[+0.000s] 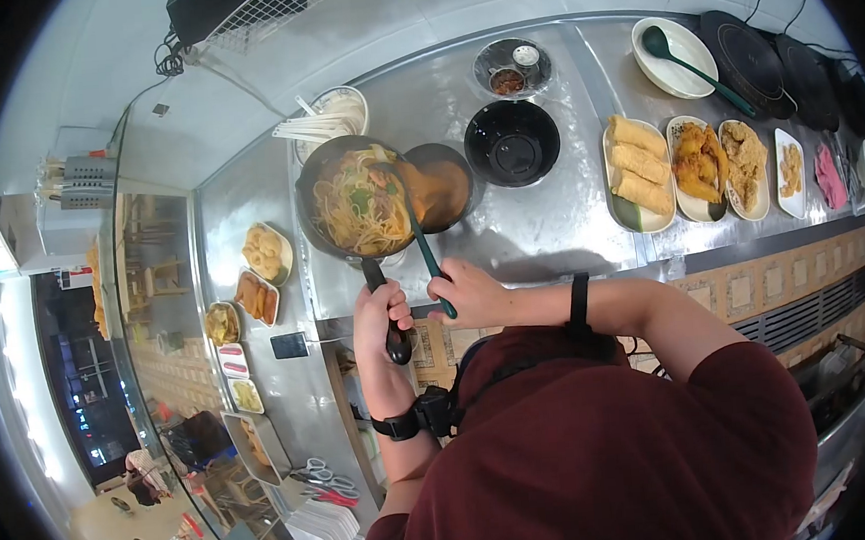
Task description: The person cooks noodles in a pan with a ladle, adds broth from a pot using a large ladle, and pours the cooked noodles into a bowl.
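My left hand (379,312) is wrapped round the black handle of a frying pan (322,240). Noodles (347,201) with vegetables and orange-brown broth lie in the pan. A dark green utensil (428,255) is gripped in my right hand (472,293); its far end reaches to the pan's right rim, and its exact kind I cannot make out. Against that rim, partly under it, stands a black bowl (457,158) with orange-brown broth in it. To its right sits a second black bowl (514,144) with nothing visible inside.
White spoons (317,128) lie in a bowl behind the pan. Plates of fried rolls (640,163) and fried pieces (699,161) stand right. A white bowl (673,44) holds a green ladle, beside dark hot plates (747,62). More food plates, scissors (318,471) and a glass partition are left.
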### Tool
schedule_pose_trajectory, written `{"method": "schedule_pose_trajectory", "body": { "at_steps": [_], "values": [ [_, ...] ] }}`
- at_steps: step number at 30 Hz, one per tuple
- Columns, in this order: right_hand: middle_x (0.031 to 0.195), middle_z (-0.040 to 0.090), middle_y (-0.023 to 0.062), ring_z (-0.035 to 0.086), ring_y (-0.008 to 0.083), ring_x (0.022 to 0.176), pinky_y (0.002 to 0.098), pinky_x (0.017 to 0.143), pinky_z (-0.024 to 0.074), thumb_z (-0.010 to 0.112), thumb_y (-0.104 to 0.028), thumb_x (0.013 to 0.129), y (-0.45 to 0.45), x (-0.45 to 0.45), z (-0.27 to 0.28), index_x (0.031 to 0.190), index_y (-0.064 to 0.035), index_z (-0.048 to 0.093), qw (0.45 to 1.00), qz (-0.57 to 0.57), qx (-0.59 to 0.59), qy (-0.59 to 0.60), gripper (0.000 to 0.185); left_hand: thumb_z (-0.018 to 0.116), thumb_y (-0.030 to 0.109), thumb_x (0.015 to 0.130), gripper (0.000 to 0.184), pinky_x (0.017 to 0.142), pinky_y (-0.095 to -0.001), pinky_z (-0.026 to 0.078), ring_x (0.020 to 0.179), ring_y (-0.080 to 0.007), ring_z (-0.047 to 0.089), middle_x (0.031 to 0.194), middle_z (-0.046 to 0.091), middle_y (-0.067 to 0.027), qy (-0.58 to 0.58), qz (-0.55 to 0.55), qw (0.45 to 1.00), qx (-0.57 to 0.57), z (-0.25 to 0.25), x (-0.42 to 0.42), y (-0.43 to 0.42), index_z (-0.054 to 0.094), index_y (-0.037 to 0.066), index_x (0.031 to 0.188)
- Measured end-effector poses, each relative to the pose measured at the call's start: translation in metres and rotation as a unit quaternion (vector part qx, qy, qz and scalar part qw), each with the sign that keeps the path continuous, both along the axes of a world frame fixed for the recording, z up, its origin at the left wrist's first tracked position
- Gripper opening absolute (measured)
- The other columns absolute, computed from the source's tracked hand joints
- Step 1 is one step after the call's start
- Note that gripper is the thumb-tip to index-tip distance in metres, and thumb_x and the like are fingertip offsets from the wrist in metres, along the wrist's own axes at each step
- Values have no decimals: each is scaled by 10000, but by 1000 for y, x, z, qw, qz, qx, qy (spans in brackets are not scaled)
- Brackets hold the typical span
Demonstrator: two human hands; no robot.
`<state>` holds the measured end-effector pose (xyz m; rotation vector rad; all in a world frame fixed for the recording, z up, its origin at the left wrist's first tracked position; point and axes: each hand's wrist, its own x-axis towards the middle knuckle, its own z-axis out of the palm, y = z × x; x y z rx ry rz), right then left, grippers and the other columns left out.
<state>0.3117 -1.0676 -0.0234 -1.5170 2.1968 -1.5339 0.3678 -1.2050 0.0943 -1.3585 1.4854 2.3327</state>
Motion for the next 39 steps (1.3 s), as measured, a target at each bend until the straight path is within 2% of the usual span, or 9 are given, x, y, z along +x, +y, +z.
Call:
{"method": "schedule_pose_trajectory", "body": {
  "at_steps": [19, 24, 39],
  "values": [
    [794, 363, 122, 432, 288, 699, 353, 619, 377, 708, -260, 634, -1, 2, 9, 820, -93, 487, 1000, 7, -15, 5, 334, 468, 68, 787, 94, 371, -217, 288, 430, -55, 335, 574, 346, 28, -3, 2, 998, -65, 10, -6, 12, 382, 71, 749],
    [786, 384, 126, 448, 304, 737, 383, 635, 378, 689, -247, 650, 0, 3, 14, 791, -86, 479, 1000, 6, -6, -14, 300, 467, 66, 788, 100, 368, -222, 290, 429, -56, 337, 568, 344, 27, 13, 2, 996, -86, 13, -4, 15, 379, 72, 741],
    [787, 372, 120, 433, 285, 710, 353, 619, 375, 712, -273, 633, -6, 7, 5, 810, -93, 488, 1000, 5, -24, 2, 337, 477, 60, 777, 101, 366, -228, 296, 424, -60, 345, 565, 358, 20, 6, -9, 997, -73, 8, -2, 11, 383, 60, 740]
  ]
}}
